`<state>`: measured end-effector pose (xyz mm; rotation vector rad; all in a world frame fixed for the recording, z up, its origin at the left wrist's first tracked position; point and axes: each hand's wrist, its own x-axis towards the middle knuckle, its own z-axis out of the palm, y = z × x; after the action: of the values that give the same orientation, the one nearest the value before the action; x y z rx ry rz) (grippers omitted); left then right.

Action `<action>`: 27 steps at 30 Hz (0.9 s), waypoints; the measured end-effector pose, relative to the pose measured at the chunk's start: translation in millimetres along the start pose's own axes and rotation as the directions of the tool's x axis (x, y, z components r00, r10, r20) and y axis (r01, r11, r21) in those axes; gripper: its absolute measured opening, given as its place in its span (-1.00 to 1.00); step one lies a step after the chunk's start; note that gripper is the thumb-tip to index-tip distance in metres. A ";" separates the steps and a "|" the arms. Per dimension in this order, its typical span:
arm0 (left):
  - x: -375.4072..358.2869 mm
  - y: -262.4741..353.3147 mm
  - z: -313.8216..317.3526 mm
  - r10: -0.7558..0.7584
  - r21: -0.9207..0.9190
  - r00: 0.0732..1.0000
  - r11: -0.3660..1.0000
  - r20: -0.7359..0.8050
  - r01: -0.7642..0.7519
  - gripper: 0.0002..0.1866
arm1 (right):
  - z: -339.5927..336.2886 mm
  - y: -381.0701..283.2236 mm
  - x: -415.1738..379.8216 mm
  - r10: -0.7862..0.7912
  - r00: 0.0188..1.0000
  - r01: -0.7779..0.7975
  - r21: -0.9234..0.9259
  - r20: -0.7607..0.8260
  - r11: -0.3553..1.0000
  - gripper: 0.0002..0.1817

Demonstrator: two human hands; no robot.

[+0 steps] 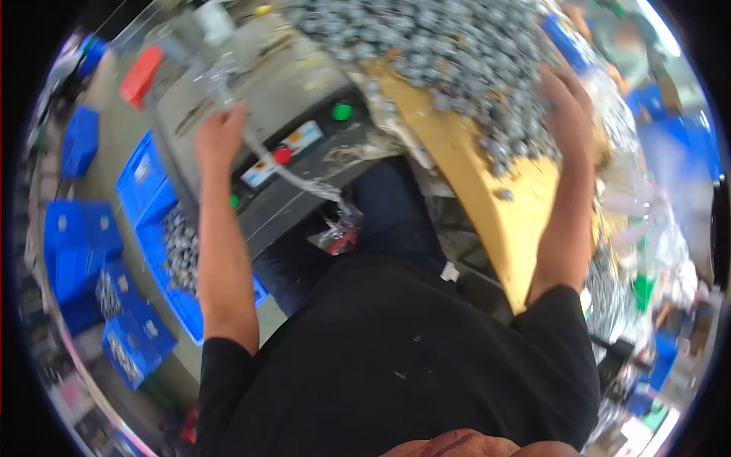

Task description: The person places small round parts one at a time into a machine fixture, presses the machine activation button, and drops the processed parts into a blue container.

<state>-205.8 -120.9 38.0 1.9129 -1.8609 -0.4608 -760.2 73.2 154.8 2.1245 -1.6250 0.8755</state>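
Note:
My left hand is closed above a grey machine, beside a crinkled clear plastic strip. What its fingers hold, if anything, I cannot make out. The strip runs down over the machine's front panel toward my lap. Green and red buttons sit on that panel. My right hand is at the right edge of a big heap of small grey round parts, its fingers partly apart and somewhat blurred. The heap lies on a yellow work surface.
Left of the machine, a blue crate holds more grey parts. More blue bins stand farther left, and a red object is by the machine's corner. Clear plastic bags crowd the right side. Another person is at the upper right.

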 end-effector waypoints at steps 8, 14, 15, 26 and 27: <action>32.1 128.7 -9.2 0.252 -0.390 0.949 0.867 -0.191 -0.309 -0.48 | -1.7 -87.9 16.2 0.478 0.703 -0.666 0.724 0.528 0.180 -0.51; 3.5 104.6 -3.3 0.160 -0.258 0.976 0.946 -0.151 -0.195 -0.49 | 6.4 -93.9 30.9 0.233 0.751 -0.660 0.714 0.618 0.235 -0.52; 7.0 85.3 -2.7 0.141 -0.229 0.957 0.952 -0.253 -0.201 -0.49 | 5.7 -98.4 33.8 0.234 0.716 -0.698 0.683 0.658 0.214 -0.54; 66.2 36.3 5.5 0.058 -0.004 0.893 0.998 -0.446 -0.067 -0.30 | 7.3 -165.6 77.5 0.053 0.619 -0.544 0.379 0.784 0.749 -0.38; 64.9 37.1 4.2 0.051 -0.016 0.890 0.998 -0.453 -0.066 -0.31 | 4.2 -169.2 82.0 0.043 0.607 -0.569 0.396 0.794 0.721 -0.39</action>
<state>-236.8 -186.2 57.6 1.7502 -1.5841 -0.0130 -585.2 59.7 222.4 2.9823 -2.4817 0.7334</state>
